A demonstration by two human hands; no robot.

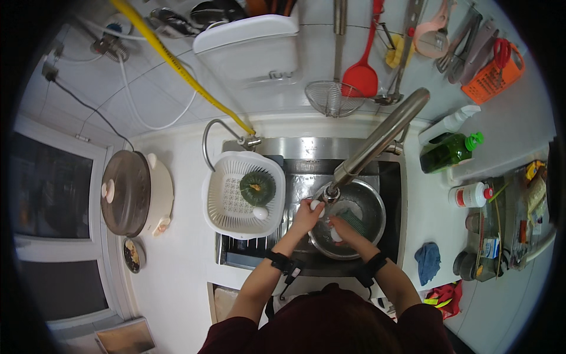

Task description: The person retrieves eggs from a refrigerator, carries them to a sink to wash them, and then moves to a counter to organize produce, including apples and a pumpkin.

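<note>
Under the spout of a steel faucet (376,141), my left hand (306,217) grips a white egg (315,205) at the rim of a round metal bowl (381,221). Lower in the bowl, my right hand (345,230) has its fingers around another white egg (335,235), partly hidden by the hand. A green striped cloth or scouring pad (353,221) lies in the bowl beside my right hand. Left of the bowl, a white plastic colander basket (227,208) holds a dark green squash (258,188) and one white egg (260,213).
The bowl stands in a steel sink (305,177). A small curved tap (210,137) rises behind the basket. On the right are a green soap bottle (446,155), a white bottle (468,195) and a blue cloth (427,262). A lidded electric pot (137,194) stands left.
</note>
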